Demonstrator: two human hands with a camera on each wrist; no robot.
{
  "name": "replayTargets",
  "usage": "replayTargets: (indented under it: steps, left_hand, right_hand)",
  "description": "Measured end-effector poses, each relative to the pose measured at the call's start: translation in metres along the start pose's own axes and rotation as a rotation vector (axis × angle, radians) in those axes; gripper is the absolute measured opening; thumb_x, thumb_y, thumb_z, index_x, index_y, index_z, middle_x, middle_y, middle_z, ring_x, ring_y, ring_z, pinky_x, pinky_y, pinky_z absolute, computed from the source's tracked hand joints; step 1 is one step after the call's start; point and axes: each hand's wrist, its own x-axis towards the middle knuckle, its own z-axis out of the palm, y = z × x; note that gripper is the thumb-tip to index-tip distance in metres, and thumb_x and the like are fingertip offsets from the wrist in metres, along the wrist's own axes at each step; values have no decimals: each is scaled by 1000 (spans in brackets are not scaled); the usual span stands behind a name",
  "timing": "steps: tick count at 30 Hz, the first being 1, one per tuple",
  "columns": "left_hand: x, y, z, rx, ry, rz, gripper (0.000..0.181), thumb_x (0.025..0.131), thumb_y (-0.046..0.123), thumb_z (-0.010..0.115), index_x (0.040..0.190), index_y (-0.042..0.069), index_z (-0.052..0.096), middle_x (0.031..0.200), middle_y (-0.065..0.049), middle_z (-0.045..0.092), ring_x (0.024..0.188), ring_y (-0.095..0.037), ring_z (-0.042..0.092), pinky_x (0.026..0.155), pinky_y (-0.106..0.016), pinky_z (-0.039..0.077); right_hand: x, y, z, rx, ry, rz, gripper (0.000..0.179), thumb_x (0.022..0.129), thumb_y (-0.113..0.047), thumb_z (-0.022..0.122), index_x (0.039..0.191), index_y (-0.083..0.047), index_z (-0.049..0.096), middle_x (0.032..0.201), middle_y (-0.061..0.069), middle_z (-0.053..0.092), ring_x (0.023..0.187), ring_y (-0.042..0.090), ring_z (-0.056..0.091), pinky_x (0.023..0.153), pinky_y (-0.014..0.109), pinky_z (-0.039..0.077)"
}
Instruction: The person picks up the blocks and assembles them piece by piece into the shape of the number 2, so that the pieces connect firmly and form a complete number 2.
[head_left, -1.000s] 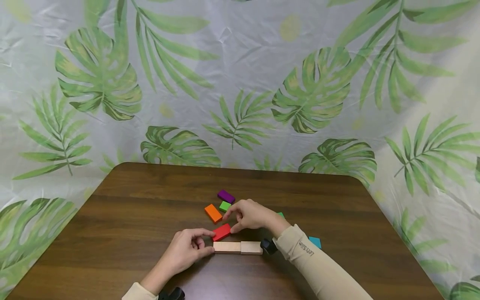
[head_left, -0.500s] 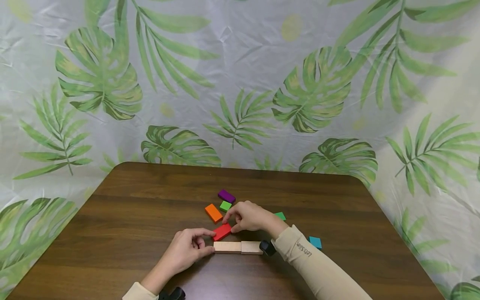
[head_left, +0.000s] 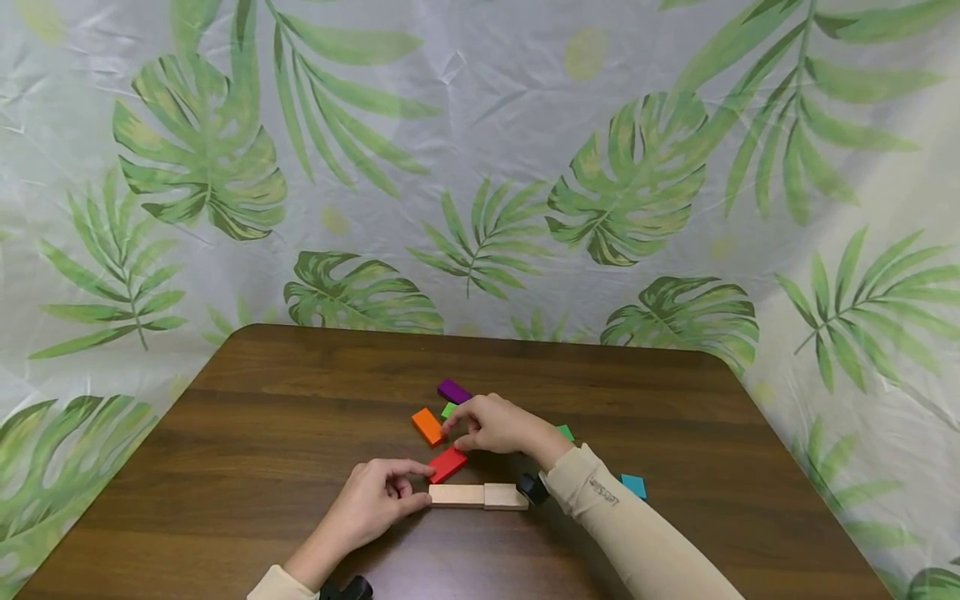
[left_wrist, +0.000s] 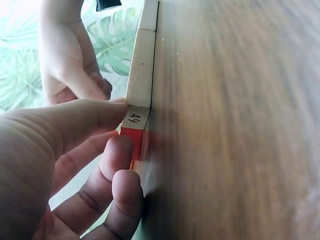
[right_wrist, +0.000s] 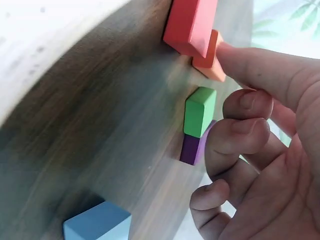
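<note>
Flat and oblique on the brown wood-grain table, the red rectangular block, just behind the left plain wooden block; in contact with it or not, cannot tell. At the near left corner of the red one, index fingertip of the left hand, with thumb spread apart from it, against the end of the left plain wooden block: no clamping on either. Could therefore turn the red rectangular block by uneven pressure, or slide the wood out of line with the right plain wooden block by too strong a thumb. At the far right corner, the right hand, thumb and index finger apart, nothing seen between; whether touching red, cannot tell. Very near its index finger, the orange block, easily knocked by a careless sweep. Farther back, close together, the light green block and the purple block, likely to shift together if bumped. Beyond the right forearm, the green block, partly hidden, and the blue block, perhaps easy to catch with the sleeve.
</note>
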Motion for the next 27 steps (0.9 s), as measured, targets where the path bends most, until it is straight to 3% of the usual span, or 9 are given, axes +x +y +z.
replayTargets:
  steps: [6,12,19,27]
  left_hand:
    - [0,-1,0,11,-18,-13,25,89,20,89,114,17,84,67,11,59,53,3,42,51,-17,32]
    - [0,-2,1,5,-14,-17,25,89,20,89,113,17,85,66,11,59,53,2,42,51,-17,33]
    - [-1,-1,2,1,-8,-21,25,88,18,89,113,16,85,67,12,59,55,3,45,51,-17,36]
    - [0,-1,2,16,-7,-34,25,89,19,89,113,17,85,67,12,59,54,4,43,52,-17,35]
  right_hand:
    - [14,-3,1,-57,27,12,27,105,-14,71,131,-19,77,56,-6,37,49,10,32,55,23,34]
    - [29,-3,4,-130,30,-5,43,104,-3,65,140,-25,73,73,-5,53,51,10,28,54,22,31]
    - [35,-6,7,-178,-7,-46,57,101,8,61,143,-27,71,59,-8,28,53,10,20,54,22,25]
    - [37,-10,6,-234,-29,-108,61,99,13,54,141,-27,73,67,-8,34,58,9,21,57,22,24]
